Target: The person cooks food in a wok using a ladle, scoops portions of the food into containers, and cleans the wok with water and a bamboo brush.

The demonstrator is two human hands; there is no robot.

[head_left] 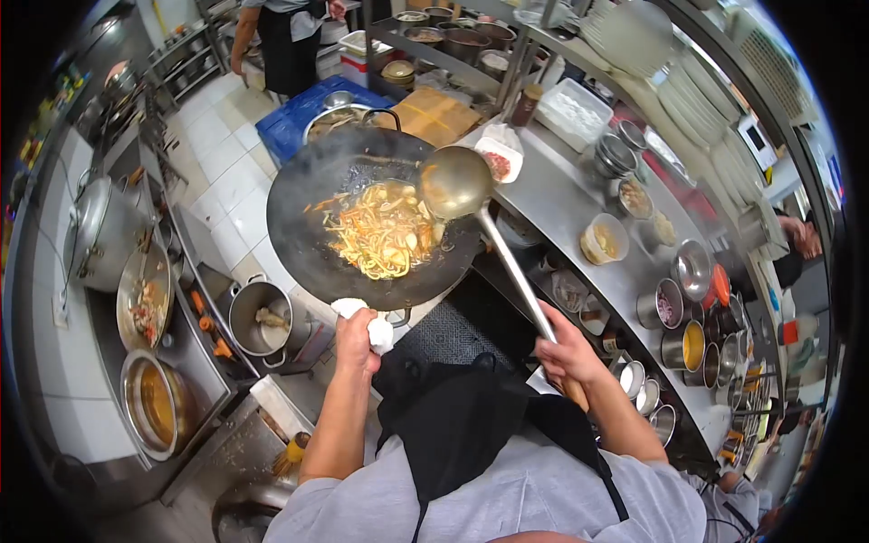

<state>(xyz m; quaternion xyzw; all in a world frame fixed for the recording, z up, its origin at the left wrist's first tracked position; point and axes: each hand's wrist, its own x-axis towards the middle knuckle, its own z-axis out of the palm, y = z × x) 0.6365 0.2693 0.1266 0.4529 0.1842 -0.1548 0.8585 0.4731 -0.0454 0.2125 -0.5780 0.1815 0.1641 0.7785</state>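
A large black wok (294, 222) is held out in front of me, with steam rising from it. Noodles with vegetable strips and pale pieces (385, 237) lie in its middle. My left hand (356, 344) is closed on a folded white cloth (381, 337) at the wok's near rim; the cloth and fingers cover part of the grip there. In my right hand (570, 351) is the long handle of a metal ladle (459, 184). The ladle's bowl is over the right side of the wok, close to the noodles; whether it touches them I cannot tell.
On the right, a steel counter (566, 195) bears several bowls and a white tub (574, 113). A tall pot (261, 321) stands at left, near a pan of food (145, 299). Behind the wok is a blue crate (272, 127). Another person (288, 45) stands at the back.
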